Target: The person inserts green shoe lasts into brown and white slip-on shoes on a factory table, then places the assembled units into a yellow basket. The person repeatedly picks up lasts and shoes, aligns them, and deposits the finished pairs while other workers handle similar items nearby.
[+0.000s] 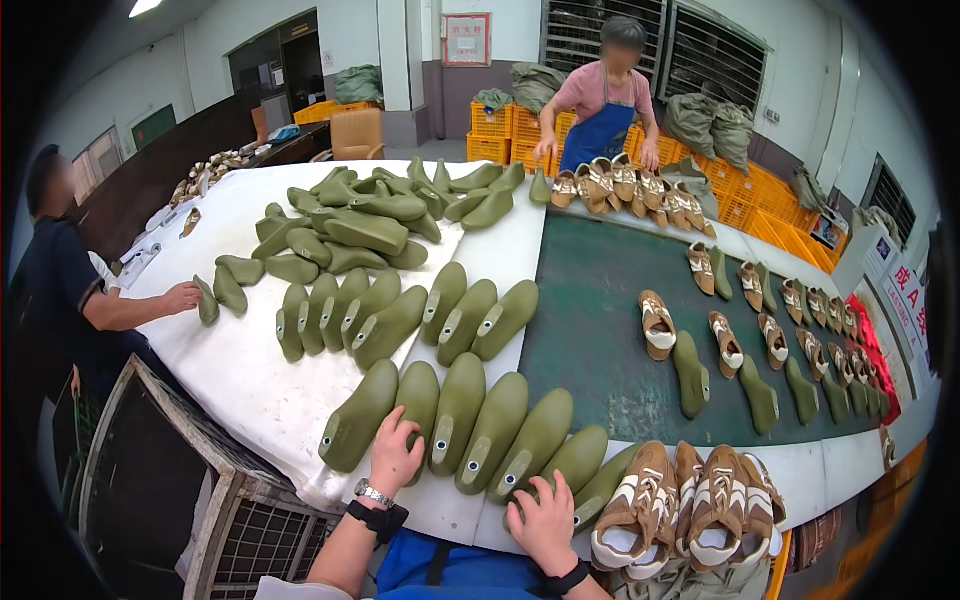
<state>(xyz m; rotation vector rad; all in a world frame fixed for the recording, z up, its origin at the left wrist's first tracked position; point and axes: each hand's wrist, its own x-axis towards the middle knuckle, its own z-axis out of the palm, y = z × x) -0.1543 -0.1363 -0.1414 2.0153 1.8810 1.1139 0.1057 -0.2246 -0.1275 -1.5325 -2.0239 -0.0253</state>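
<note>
A row of olive-green shoe lasts lies along the table's near edge, heel ends toward me. My left hand [396, 456] has its curved fingers around the heel end of the second shoe last [418, 395] from the left. Beside it lies the leftmost shoe last [358, 415]. My right hand [545, 522] curls over the heel end of another shoe last [580, 455] farther right; its palm hides part of the contact. Just right of that hand rests one more shoe last [608, 487]. Brown-and-white sneakers [640, 505] stand near my right forearm.
More lasts lie in rows [390, 325] and in a heap [365, 230] on the white tabletop [210, 330]. Sneakers and lasts line a green belt [600, 300]. A co-worker in a blue apron [597, 135] handles sneakers opposite; another person's hand [182, 297] touches a last at left. A mesh cart [250, 530] stands near-left.
</note>
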